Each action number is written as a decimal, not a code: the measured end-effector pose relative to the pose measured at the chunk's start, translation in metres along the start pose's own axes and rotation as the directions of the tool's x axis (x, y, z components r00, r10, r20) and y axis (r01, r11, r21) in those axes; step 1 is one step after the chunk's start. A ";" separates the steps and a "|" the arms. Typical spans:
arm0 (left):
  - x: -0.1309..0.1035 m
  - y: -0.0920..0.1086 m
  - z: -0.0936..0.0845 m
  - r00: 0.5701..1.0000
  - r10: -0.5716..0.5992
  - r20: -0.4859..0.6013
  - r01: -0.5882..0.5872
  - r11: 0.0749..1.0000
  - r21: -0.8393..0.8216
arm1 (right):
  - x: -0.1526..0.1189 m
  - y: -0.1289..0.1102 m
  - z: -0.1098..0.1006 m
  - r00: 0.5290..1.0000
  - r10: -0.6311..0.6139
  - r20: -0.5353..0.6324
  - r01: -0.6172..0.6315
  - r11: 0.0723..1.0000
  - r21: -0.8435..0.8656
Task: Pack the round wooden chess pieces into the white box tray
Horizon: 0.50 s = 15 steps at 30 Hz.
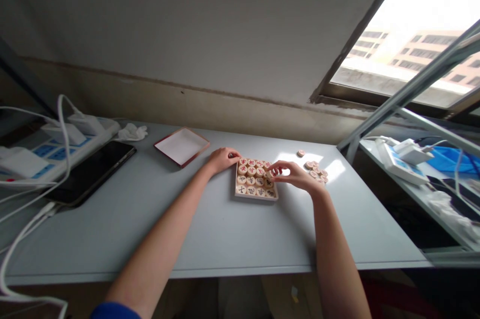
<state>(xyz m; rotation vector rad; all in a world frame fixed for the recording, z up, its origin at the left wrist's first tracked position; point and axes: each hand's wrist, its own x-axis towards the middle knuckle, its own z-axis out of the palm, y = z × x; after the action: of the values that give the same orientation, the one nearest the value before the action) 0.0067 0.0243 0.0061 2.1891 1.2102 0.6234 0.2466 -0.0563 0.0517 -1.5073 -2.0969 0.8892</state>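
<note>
A shallow open box [256, 197] of round Chinese chess pieces stands on the grey desk. Its pieces lie in rows, with red characters in the far rows and black ones in the near rows. My left hand [223, 159] is closed at the box's far left corner, fingers curled against the rim; part of its grip is hidden. Over the box's right side, my right hand [294, 176] pinches a Chinese chess piece [270, 175] between thumb and fingers, tilted above the others. Several loose pieces [313, 173] lie right of that hand, with a single piece [300, 153] farther back.
A box lid [182, 146] lies upside down behind my left forearm. To the left are a black phone [101, 169], a power strip [56, 151] with white cables and a crumpled tissue [132, 132]. A metal frame bar [397, 101] rises at the right, before a window.
</note>
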 end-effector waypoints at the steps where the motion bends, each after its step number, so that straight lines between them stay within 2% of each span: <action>1: 0.000 0.000 0.000 1.000 -0.003 0.001 0.003 1.000 0.000 | 0.000 0.000 0.000 1.000 -0.004 0.007 0.004 1.000 -0.001; 6: 0.000 0.000 0.000 1.000 -0.005 0.005 0.005 1.000 -0.007 | 0.001 0.003 0.003 0.999 -0.034 0.004 0.034 0.999 0.020; 15: 0.000 0.000 0.000 1.000 -0.004 0.001 0.004 1.000 -0.012 | 0.004 0.004 0.006 0.996 -0.024 -0.083 0.024 1.000 -0.002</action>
<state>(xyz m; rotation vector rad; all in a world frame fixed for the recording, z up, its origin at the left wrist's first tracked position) 0.0062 0.0240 0.0059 2.1764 1.2077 0.6260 0.2439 -0.0537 0.0446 -1.4906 -2.0524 0.8033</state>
